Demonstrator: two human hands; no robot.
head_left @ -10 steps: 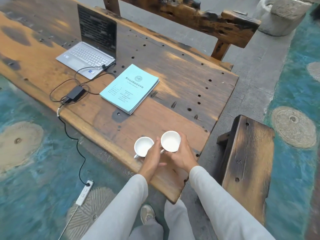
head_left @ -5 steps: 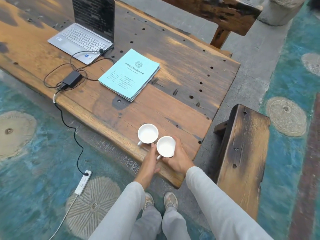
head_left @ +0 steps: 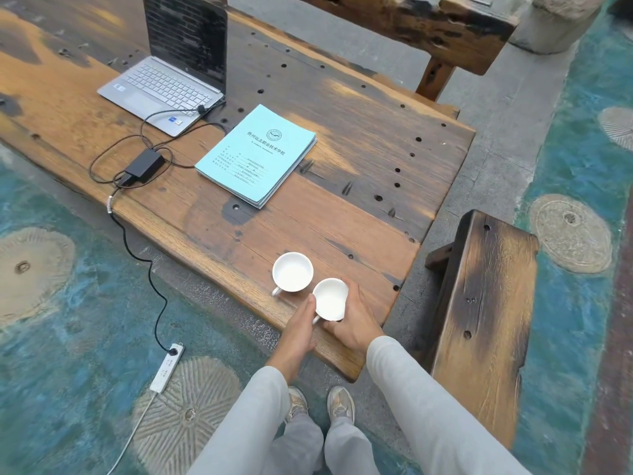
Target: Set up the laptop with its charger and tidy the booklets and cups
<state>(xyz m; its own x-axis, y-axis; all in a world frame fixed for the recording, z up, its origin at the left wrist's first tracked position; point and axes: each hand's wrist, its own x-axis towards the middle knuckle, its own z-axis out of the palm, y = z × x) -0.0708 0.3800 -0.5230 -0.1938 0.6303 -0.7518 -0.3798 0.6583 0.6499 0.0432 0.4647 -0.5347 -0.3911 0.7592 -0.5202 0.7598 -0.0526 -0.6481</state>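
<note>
Curling around the far and right side of a tilted white ceramic cup, the right hand holds it over the near edge of the long, weathered brown wooden table; whether the cup's base touches the wood cannot be told. The left hand reaches up from below with its fingertips against the cup's left side, next to the small handle, but whether it grips that handle or only touches it cannot be told. Just beside this cup, to its upper left and almost touching its rim, an upright white ceramic cup stands on the tabletop with its handle pointing toward the near edge. Further along the table lies a neat stack of pale teal paper booklets, set at an angle with the printed cover up. Left of the stack sits a black rectangular charger brick amid loops of thin black cable, one end plugged into the right side of an open silver laptop with a dark screen. A second black lead drops over the table edge to a white power strip on the painted teal floor. A dark wooden bench stands to the right of the table, and both light grey sleeves run in from the bottom of the view.
</note>
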